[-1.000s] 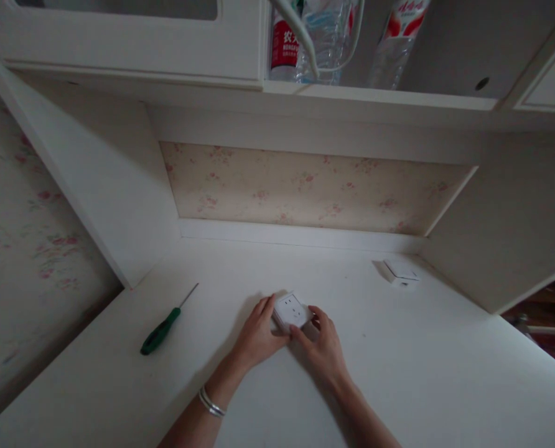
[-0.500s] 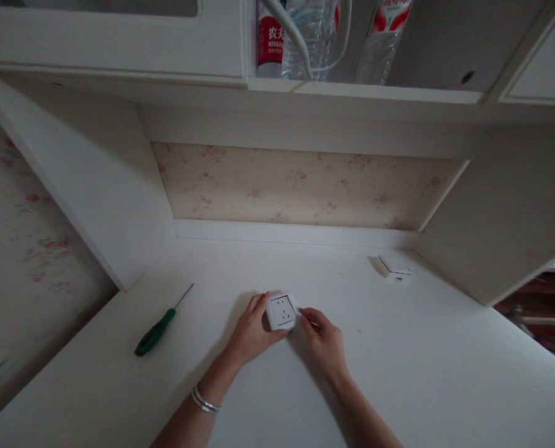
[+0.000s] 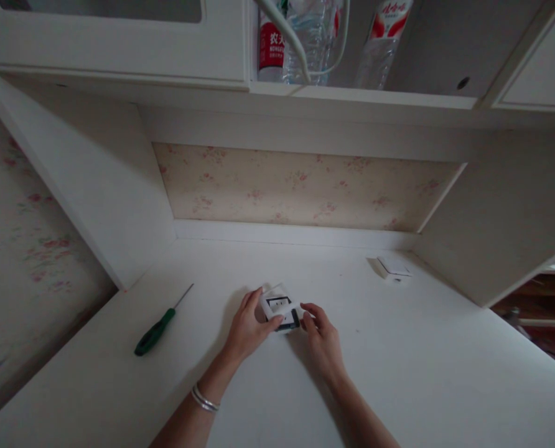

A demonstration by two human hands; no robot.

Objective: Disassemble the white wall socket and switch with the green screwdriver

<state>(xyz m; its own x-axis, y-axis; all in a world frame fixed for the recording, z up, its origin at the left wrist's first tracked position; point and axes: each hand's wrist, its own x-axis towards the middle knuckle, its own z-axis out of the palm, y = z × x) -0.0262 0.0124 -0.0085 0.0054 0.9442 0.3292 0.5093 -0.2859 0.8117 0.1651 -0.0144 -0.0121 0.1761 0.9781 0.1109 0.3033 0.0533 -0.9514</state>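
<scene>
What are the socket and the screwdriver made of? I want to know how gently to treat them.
Socket: apparently hard white plastic, smooth with a slight sheen; its thin faceplate is lifted off a darker inner frame.
Screwdriver: thin shaft that looks like bare metal; green handle, probably plastic or rubber, too small to tell which.

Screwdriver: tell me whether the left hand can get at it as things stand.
Probably yes: the screwdriver lies on bare desk left of the left hand, nothing between; that hand now holds the socket.
</scene>
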